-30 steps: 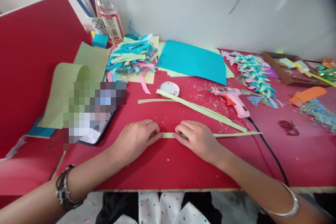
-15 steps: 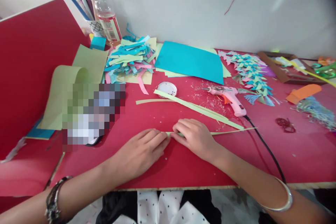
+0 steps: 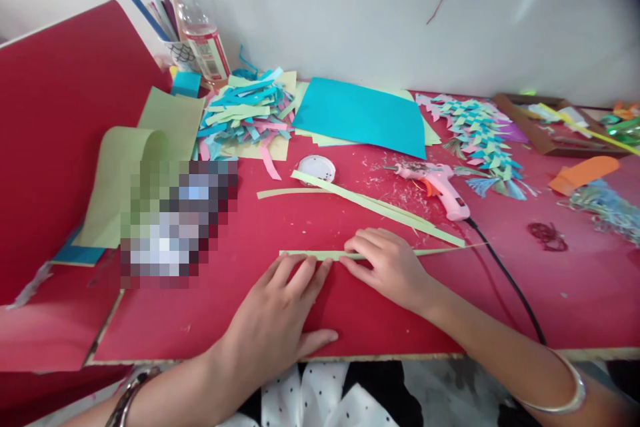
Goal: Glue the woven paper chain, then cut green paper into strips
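A narrow pale green paper strip [image 3: 319,255] lies crosswise on the red table, close to its front edge. The fingertips of my left hand [image 3: 280,303] press on its left half, with the fingers stretched out and the thumb spread away. Fingers of my right hand [image 3: 387,265] pinch the same strip farther right, covering part of it; its thin tail runs out to the right. Just beyond are loose pale green strips [image 3: 385,207], one end overlapping a small white round lid [image 3: 316,169].
A pink glue gun [image 3: 443,190] rests behind my right hand, its black cord [image 3: 505,280] trailing to the front edge. Farther back are cut paper strips [image 3: 245,107], blue sheets [image 3: 360,113] and a woven paper piece [image 3: 475,130]. A bottle [image 3: 205,47] stands back left; a blurred-out object [image 3: 180,220] lies left.
My left hand has opened out, its thumb now spread toward me, baring the strip's left end. My right hand has slid a little to the right along the strip.
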`<state>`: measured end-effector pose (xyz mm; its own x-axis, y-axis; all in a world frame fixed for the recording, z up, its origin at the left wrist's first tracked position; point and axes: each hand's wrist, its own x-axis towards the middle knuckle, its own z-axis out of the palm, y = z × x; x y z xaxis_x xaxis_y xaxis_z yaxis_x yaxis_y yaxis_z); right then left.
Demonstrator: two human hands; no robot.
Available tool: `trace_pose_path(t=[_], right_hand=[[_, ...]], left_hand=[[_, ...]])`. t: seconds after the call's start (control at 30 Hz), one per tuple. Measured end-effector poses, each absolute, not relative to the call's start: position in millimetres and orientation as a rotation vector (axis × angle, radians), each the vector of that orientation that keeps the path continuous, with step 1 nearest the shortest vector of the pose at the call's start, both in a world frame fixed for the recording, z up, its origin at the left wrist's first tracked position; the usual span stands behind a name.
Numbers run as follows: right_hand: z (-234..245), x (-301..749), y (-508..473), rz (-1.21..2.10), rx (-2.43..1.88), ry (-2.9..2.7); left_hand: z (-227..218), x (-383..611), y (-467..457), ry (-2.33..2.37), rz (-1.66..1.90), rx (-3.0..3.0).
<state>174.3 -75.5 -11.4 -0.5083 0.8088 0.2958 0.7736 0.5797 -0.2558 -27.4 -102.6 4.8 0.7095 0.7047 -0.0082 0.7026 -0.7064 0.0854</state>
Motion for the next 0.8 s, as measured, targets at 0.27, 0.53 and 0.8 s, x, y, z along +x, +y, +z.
trace_pose_path(t=[0.27, 0.53, 0.8], right_hand=[[-12.9, 199.6, -84.6, 0.249, -1.372, -2.298], [-9.4, 220.7, -92.1, 0.301, -1.461, -2.239], [-9.8, 226.4, -91.1, 0.201, -1.439, -2.275]], left_hand=[[5.5, -11.8, -111.3, 1.315, 0.056, 2.864], [7.0, -3.1, -112.1, 1.344, -0.075, 2.892], [7.0, -0.4, -112.1, 1.370, -0.095, 2.953]])
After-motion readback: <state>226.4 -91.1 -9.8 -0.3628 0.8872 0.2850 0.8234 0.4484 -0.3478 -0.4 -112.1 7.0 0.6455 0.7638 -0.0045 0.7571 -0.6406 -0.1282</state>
